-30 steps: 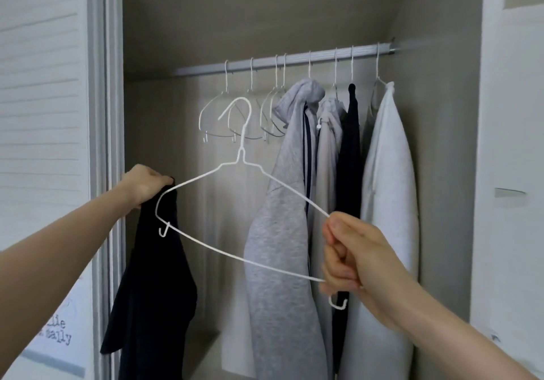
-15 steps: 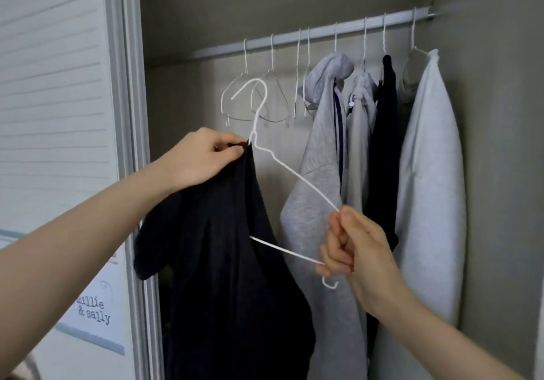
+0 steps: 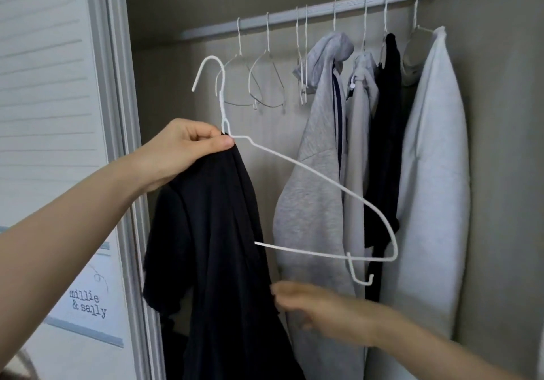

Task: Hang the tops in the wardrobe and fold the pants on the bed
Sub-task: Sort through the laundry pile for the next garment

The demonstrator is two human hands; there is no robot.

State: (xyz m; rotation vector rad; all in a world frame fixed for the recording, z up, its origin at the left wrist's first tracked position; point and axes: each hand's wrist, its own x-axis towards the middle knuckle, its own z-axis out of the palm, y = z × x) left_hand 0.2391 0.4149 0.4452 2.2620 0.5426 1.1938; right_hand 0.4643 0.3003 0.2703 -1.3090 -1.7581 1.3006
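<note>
Pinching a black top [image 3: 223,232] and the neck of a white wire hanger [image 3: 297,165] together, my left hand [image 3: 182,153] holds both up in front of the open wardrobe [image 3: 500,144]. One hanger shoulder is inside the top; the other arm and the lower bar stick out bare to the right. My right hand [image 3: 318,312] is low, near the fabric edge, blurred; I cannot tell if its fingers are apart or closed, and it looks to hold nothing.

Risks, my call: the top is only half on, so it may slide off the covered shoulder if the pinch loosens. The free hanger end sits close to the hung clothes, so it could snag the grey hoodie [image 3: 318,173] when lifted. The hook is below the rail [image 3: 309,16], not yet on.

Inside the wardrobe: the rail carries several empty hangers [image 3: 265,85] on the left, then the grey hoodie, a pale grey garment [image 3: 360,132], a black garment [image 3: 385,132] and a white sweatshirt [image 3: 435,173]. No pants or bed in view.
</note>
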